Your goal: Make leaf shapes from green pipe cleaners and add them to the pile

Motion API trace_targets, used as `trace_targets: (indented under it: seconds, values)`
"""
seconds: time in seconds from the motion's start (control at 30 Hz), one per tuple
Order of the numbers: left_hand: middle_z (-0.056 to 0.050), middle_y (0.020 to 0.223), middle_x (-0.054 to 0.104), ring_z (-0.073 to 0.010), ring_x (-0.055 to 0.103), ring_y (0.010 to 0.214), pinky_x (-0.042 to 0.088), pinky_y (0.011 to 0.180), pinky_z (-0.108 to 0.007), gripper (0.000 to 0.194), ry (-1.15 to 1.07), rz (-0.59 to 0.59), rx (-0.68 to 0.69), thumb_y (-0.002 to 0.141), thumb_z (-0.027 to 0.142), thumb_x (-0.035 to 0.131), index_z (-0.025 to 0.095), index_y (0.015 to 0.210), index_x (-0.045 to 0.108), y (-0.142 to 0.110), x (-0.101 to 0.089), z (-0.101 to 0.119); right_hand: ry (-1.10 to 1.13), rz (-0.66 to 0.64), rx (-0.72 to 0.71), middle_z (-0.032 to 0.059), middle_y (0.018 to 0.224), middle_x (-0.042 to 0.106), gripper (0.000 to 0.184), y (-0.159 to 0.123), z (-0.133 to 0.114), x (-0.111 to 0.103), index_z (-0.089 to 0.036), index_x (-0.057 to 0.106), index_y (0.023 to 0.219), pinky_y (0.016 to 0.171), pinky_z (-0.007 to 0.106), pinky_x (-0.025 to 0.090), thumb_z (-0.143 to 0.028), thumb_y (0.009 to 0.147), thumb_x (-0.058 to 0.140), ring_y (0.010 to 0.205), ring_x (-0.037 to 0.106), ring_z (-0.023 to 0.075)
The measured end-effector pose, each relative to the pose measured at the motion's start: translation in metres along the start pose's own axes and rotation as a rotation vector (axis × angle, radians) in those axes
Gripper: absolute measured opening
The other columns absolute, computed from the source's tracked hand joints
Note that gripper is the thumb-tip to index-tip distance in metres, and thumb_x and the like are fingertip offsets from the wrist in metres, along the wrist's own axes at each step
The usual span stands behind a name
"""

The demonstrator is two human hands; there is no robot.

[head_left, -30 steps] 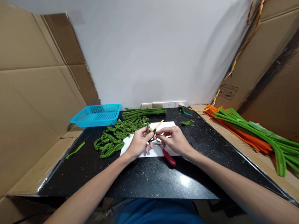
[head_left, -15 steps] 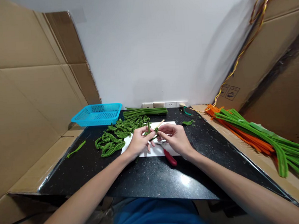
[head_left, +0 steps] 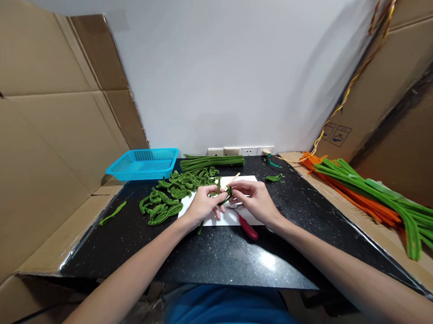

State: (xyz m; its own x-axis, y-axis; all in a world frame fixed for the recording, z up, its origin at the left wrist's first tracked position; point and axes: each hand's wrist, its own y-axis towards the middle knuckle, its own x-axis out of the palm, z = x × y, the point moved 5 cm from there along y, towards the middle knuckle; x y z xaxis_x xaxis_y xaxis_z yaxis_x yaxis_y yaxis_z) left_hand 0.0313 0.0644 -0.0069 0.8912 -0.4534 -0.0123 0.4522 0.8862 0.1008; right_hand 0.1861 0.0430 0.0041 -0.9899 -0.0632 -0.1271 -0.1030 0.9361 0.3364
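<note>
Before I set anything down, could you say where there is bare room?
Bare: the front of the table, nearer than the red handle; between right forearm and curled green piece; between lone green strip and green loops. Crowded: the white sheet, around the left hand and right hand.

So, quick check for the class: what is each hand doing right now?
Left hand: fingers closed on a fuzzy green strip.
Right hand: fingers pinched on green strip too; whether it's the same one, I can't tell.
</note>
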Motion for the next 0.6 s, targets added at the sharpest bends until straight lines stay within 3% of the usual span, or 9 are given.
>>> trace_targets:
  seconds: [0.43,0.6]
  values:
    - [-0.001,0.059,0.064,-0.011,0.057,0.04,0.047,0.041,-0.022,0.048,0.03,-0.089,-0.023,0.079,0.058,0.078,0.012,0.082,0.064,-0.001,0.005,-0.002,-0.037,0.006,0.025,0.0066,0.083,0.073,0.031,0.0,-0.004,-0.003,-0.016,0.075,0.086,0.056,0.031,0.058,-0.047,0.082,0.078,0.06,0.069,0.0186]
    - [-0.002,0.075,0.064,-0.0124,0.062,0.05,0.05,0.043,-0.024,0.049,-0.021,-0.142,0.005,0.078,0.057,0.08,0.011,0.088,0.065,-0.002,0.011,0.004,0.055,0.002,0.105,0.0049,0.082,0.071,0.031,0.002,-0.002,-0.003,-0.017,0.075,0.085,0.049,0.025,0.052,-0.046,0.078,0.082,0.058,0.061,0.014]
